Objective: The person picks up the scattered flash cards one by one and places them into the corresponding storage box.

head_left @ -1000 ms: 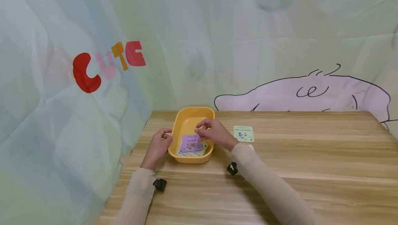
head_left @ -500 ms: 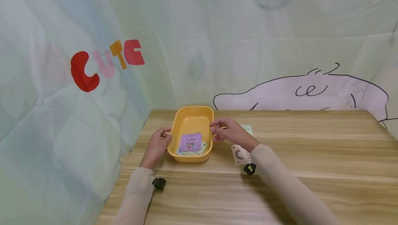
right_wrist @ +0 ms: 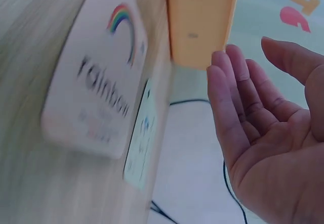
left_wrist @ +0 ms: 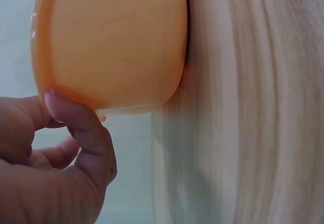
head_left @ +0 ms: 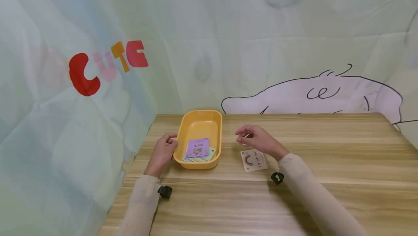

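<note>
A yellow plastic tray [head_left: 197, 164] stands on the table with a purple "park" card [head_left: 198, 147] lying in it, partly over a pale green card [head_left: 212, 154]. My left hand [head_left: 162, 153] pinches the tray's left rim; in the left wrist view its fingers [left_wrist: 83, 113] curl at the edge. To the right of the tray my right hand [head_left: 259, 140] is raised with nothing in it, and the right wrist view shows its fingers loosely spread. Just below that hand lies a cream "rainbow" card [head_left: 253, 160]. A mint green card [right_wrist: 140, 138] beyond it is hidden by the hand in the head view.
The wooden table [head_left: 326, 149] runs on to the right. Fabric hangings with "CUTE" lettering [head_left: 83, 74] and a line-drawn animal [head_left: 313, 98] close off the left side and the back. Black wrist cameras [head_left: 277, 178] sit on both sleeves.
My right hand has moved from over the tray to the right, fingers loosening, uncovering the rainbow card and covering the green one. The left hand has kept its hold on the tray's rim.
</note>
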Motion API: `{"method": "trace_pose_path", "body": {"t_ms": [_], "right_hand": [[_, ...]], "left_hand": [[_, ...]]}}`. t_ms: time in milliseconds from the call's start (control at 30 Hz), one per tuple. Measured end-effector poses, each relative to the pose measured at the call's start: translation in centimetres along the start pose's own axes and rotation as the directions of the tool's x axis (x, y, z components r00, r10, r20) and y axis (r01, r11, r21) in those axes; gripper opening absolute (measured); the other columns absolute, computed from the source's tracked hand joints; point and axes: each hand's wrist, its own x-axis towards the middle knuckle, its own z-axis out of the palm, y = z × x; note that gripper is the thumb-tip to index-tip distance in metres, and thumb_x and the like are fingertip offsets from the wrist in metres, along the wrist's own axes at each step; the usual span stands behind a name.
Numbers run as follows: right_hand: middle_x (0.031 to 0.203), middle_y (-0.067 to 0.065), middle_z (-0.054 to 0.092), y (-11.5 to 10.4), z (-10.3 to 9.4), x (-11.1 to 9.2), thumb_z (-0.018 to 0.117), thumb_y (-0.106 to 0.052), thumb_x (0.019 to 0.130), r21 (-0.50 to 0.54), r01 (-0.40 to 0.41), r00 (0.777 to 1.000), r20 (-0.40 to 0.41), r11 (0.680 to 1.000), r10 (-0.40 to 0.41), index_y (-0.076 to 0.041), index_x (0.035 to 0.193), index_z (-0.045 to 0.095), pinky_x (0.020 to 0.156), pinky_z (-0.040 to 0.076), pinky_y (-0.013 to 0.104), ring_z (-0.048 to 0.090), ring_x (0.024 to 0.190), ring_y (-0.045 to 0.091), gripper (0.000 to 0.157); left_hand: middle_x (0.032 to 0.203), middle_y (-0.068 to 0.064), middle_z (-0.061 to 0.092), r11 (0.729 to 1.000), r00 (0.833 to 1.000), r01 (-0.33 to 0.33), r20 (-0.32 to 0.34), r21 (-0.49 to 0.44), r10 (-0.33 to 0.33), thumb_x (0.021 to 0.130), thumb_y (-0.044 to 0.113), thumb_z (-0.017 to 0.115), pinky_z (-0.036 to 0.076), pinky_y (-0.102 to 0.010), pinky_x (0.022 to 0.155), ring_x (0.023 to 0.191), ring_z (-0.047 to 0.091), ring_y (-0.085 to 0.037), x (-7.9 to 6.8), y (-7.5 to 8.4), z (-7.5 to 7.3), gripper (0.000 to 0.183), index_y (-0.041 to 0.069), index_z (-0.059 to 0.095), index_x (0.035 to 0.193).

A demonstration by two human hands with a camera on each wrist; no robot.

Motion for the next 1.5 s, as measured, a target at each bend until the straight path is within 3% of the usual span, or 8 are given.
{"method": "trace_pose_path", "body": {"t_ms": [233, 500, 733, 1000, 1267, 1500], "right_hand": [[0.104, 0.009, 0.071, 1.2, -0.9, -1.0, 0.068, -0.015, 0.097, -0.130, 0.016, 0.999, -0.044, 0.991, -0.022, 0.002, 0.118, 0.067, 0.090, 0.054, 0.038, 0.064, 0.096, 0.022, 0.027], [0.102, 0.007, 0.070, 2.6, -1.6, -2.4, 0.072, -0.007, 0.091, -0.188, -0.047, 0.998, -0.045, 0.981, 0.039, 0.000, 0.113, 0.069, 0.091, 0.053, 0.038, 0.064, 0.097, 0.021, 0.023], [0.105, 0.006, 0.070, 3.1, -1.8, -3.7, 0.078, -0.009, 0.087, -0.209, -0.066, 0.998, -0.026, 0.976, 0.062, -0.001, 0.113, 0.069, 0.094, 0.053, 0.041, 0.063, 0.099, 0.021, 0.029], [0.114, 0.003, 0.066, 3.7, -1.6, -4.5, 0.087, -0.016, 0.079, -0.221, -0.152, 0.988, -0.024, 0.963, 0.151, -0.008, 0.118, 0.069, 0.103, 0.047, 0.047, 0.060, 0.107, 0.022, 0.044], [0.117, 0.003, 0.056, 3.7, -1.3, -5.2, 0.091, -0.014, 0.071, -0.282, -0.123, 0.992, -0.020, 0.952, 0.122, -0.011, 0.119, 0.071, 0.105, 0.044, 0.049, 0.056, 0.110, 0.023, 0.052], [0.117, 0.003, 0.053, 3.6, -1.3, -5.0, 0.091, -0.012, 0.071, -0.305, -0.133, 0.991, -0.008, 0.943, 0.137, -0.012, 0.119, 0.070, 0.104, 0.044, 0.046, 0.054, 0.110, 0.023, 0.053]], "left_hand": [[0.104, -0.013, 0.050, 1.000, 1.000, 0.003, 0.000, 0.004, -0.003, 0.103, 0.014, 0.049, 0.051, -0.027, 0.057, 0.072, 0.054, -0.022, -0.1, 0.0, -0.1, 0.038, 0.007, 0.053, 0.140], [0.104, -0.013, 0.051, 1.000, 1.000, 0.016, -0.005, 0.014, -0.016, 0.104, 0.015, 0.048, 0.050, -0.025, 0.057, 0.072, 0.054, -0.022, -0.1, 0.1, 0.0, 0.038, 0.008, 0.052, 0.141], [0.106, -0.013, 0.051, 1.000, 1.000, 0.015, -0.007, 0.023, -0.014, 0.105, 0.015, 0.048, 0.050, -0.025, 0.058, 0.074, 0.055, -0.023, -0.1, 0.1, 0.0, 0.037, 0.009, 0.052, 0.141], [0.106, -0.013, 0.050, 1.000, 1.000, 0.019, 0.000, 0.021, -0.019, 0.105, 0.015, 0.048, 0.051, -0.026, 0.058, 0.075, 0.055, -0.022, 0.0, 0.1, 0.0, 0.038, 0.008, 0.052, 0.142], [0.105, -0.012, 0.050, 1.000, 1.000, 0.010, -0.004, 0.010, -0.010, 0.103, 0.015, 0.049, 0.050, -0.025, 0.056, 0.072, 0.054, -0.021, 0.0, 0.0, 0.1, 0.038, 0.007, 0.053, 0.140], [0.104, -0.012, 0.050, 1.000, 1.000, 0.014, -0.005, 0.006, -0.013, 0.103, 0.014, 0.049, 0.050, -0.025, 0.056, 0.072, 0.053, -0.021, -0.1, 0.1, 0.1, 0.038, 0.007, 0.053, 0.140]]}}
